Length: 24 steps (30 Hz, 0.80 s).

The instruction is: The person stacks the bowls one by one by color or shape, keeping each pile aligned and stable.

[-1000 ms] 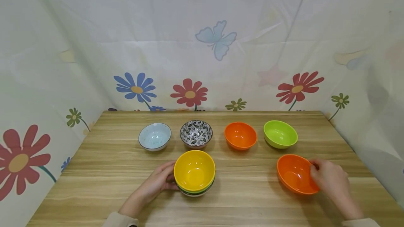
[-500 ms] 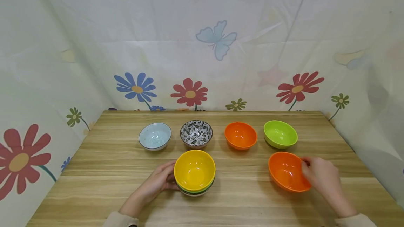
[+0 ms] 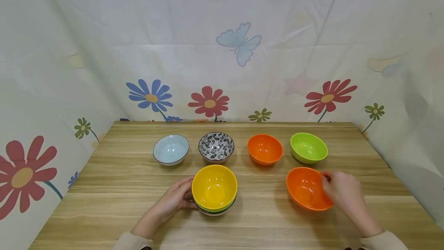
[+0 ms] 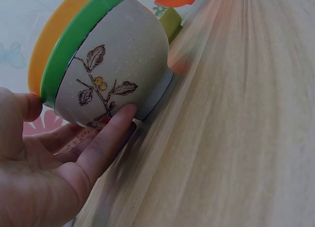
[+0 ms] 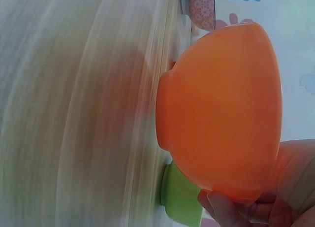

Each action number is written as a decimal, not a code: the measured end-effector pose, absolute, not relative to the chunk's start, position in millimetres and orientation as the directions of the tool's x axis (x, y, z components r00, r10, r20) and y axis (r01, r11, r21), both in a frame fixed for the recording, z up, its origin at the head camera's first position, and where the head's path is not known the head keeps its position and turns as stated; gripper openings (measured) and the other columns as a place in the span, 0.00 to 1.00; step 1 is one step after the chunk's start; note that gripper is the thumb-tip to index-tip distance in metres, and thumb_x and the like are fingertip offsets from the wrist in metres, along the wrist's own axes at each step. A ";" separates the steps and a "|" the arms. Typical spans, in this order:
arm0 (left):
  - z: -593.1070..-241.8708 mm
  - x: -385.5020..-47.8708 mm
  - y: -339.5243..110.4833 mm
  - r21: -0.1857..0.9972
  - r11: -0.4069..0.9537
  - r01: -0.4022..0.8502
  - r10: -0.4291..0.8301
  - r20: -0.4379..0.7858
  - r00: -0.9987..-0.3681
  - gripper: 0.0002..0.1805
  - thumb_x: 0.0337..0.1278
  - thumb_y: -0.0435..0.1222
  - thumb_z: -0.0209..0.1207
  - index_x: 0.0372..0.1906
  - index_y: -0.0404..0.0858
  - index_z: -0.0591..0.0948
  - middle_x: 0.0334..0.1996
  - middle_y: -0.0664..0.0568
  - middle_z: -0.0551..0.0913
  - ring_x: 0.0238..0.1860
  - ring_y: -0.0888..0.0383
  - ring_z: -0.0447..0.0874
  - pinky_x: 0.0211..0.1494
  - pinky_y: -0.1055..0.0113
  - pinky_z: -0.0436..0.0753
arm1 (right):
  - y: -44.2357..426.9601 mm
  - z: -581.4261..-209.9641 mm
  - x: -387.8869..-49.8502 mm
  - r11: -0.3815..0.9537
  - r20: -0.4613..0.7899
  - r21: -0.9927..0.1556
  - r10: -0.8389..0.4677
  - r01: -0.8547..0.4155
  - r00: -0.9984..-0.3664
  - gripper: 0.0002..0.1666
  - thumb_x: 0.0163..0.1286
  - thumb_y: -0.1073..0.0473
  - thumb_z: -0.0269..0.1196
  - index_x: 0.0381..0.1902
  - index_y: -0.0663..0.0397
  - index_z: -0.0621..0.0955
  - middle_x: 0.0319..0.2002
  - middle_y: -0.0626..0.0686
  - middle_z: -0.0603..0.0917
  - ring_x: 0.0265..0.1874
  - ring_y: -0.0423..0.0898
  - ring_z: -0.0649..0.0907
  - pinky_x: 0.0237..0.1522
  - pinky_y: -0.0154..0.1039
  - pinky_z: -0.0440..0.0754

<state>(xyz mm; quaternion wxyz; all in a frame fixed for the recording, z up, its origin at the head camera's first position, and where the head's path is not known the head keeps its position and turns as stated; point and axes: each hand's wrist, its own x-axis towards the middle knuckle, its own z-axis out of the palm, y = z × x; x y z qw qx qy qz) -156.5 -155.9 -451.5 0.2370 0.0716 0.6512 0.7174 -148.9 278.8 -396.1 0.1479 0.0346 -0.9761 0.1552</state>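
Note:
A yellow bowl [image 3: 214, 187] tops a nested stack, with a green bowl [image 4: 74, 45] and a leaf-patterned ceramic bowl [image 4: 118, 59] beneath it. The left hand [image 3: 173, 200] holds the stack at its left side, fingers against the ceramic bowl and thumb near the upper rims. Right of the stack, the right hand [image 3: 345, 196] pinches the right rim of an orange bowl [image 3: 306, 189], seen side-on in the right wrist view as orange bowl [image 5: 226, 109]. That bowl is slightly tilted; whether its base touches the table cannot be told.
Behind, a row of bowls stands on the wooden table [image 3: 138, 188]: light blue [image 3: 171, 150], black-and-white patterned [image 3: 216, 147], orange [image 3: 265, 149] and lime green [image 3: 308, 148]. A flower-printed curtain [image 3: 173, 30] encloses the table's back and sides.
The right hand has moved left with the orange bowl, bringing it closer to the stack. The left hand and the stack have stayed in place.

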 end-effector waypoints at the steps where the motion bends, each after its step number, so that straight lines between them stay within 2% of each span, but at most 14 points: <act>1: -451.5 -156.5 -155.9 0.969 -0.040 -0.245 0.434 -0.205 -0.877 0.30 0.69 0.45 0.42 0.66 0.28 0.60 0.58 0.35 0.70 0.46 0.52 0.80 0.46 0.52 0.81 | 277.3 -396.0 -149.4 0.949 0.298 -0.294 -0.023 -0.114 -0.954 0.09 0.55 0.66 0.58 0.30 0.64 0.84 0.22 0.59 0.83 0.16 0.52 0.77 0.16 0.47 0.71; 9: -452.3 -156.7 -155.5 0.969 -0.038 -0.246 0.436 -0.205 -0.876 0.29 0.69 0.45 0.41 0.66 0.28 0.60 0.58 0.35 0.71 0.46 0.52 0.80 0.46 0.52 0.81 | 261.4 -393.3 -152.6 0.939 0.267 -0.319 -0.042 -0.130 -0.963 0.09 0.56 0.67 0.58 0.31 0.65 0.84 0.22 0.57 0.82 0.15 0.46 0.73 0.15 0.39 0.69; 24: -453.2 -157.6 -156.1 0.966 -0.043 -0.254 0.434 -0.211 -0.876 0.30 0.69 0.46 0.42 0.65 0.29 0.61 0.57 0.36 0.72 0.46 0.52 0.80 0.46 0.53 0.81 | 230.3 -387.5 -163.9 0.922 0.315 -0.317 -0.118 -0.222 -0.942 0.09 0.54 0.68 0.58 0.30 0.65 0.84 0.22 0.56 0.83 0.14 0.42 0.73 0.15 0.36 0.71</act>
